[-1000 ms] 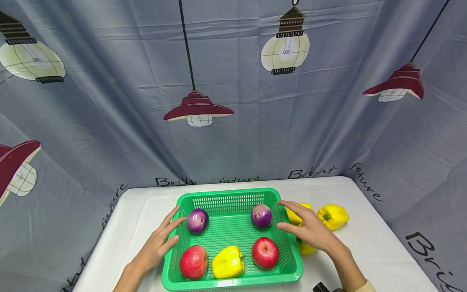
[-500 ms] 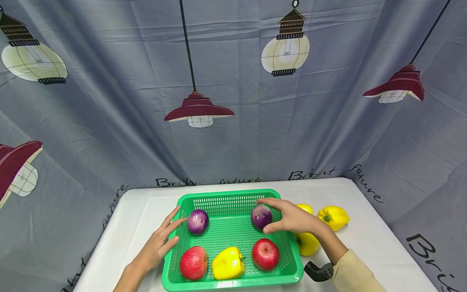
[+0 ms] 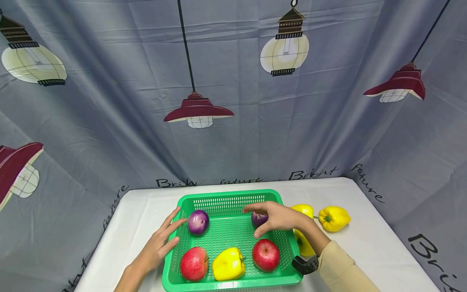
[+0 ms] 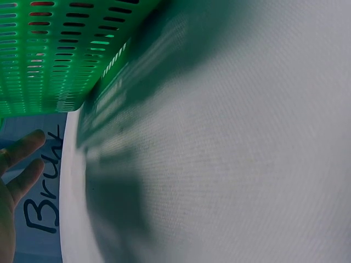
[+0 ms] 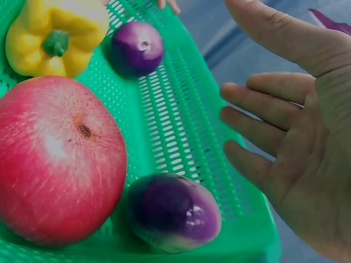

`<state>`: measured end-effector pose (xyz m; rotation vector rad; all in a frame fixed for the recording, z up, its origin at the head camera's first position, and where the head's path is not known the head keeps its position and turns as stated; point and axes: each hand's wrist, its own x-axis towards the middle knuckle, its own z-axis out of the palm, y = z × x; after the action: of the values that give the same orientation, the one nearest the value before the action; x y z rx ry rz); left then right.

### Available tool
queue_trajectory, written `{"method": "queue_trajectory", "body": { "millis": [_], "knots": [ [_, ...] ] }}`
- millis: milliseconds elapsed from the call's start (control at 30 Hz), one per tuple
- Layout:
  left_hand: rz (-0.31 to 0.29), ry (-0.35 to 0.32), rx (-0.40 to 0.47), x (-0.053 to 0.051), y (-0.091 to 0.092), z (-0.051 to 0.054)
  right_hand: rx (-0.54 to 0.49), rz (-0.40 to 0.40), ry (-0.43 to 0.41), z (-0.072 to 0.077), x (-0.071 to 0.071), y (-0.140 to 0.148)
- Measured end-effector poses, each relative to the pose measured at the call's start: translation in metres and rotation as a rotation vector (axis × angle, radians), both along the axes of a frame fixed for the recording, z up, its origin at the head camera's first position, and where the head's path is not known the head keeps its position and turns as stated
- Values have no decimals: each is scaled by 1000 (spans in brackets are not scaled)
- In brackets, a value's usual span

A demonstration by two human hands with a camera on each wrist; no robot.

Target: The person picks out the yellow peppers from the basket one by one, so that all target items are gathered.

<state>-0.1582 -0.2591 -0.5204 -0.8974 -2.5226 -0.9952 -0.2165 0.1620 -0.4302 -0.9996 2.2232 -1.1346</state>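
Observation:
A green basket holds two round, glossy purple fruits or vegetables, two red apples and a yellow bell pepper. My left hand, fingers spread, is at the basket's left rim, near the left purple one. Over the right side hovers my right hand, thumb and fingers parted; it partly hides the other purple one. In the right wrist view, that purple one lies below the palm, apart from the fingers. The right apple sits just nearer me, and the left apple in the near left corner.
Several yellow bell peppers lie right of the basket, one farther out and others partly behind my right arm. A white cloth covers the table. Behind hangs a grey-blue curtain printed with lamps.
My right hand has moved left from the basket's right rim to above the right purple fruit or vegetable, covering part of it. My left hand and the basket's contents look unmoved.

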Motion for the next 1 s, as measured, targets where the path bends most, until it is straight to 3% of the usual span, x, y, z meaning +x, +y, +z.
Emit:
{"method": "queue_trajectory", "body": {
  "millis": [200, 433, 800, 1000],
  "knots": [
    [2, -3, 1, 1, -1, -1, 45, 53, -73, -10, -6, -18],
    [5, -5, 6, 2, 0, 0, 141, 152, -54, -18, -8, -40],
    [3, -6, -1, 0, 1, 1, 232, 288, -188, -29, -11, -71],
    [6, -6, -10, 0, 0, 0, 295, 407, -226, -37, -9, -87]
  ]
}}
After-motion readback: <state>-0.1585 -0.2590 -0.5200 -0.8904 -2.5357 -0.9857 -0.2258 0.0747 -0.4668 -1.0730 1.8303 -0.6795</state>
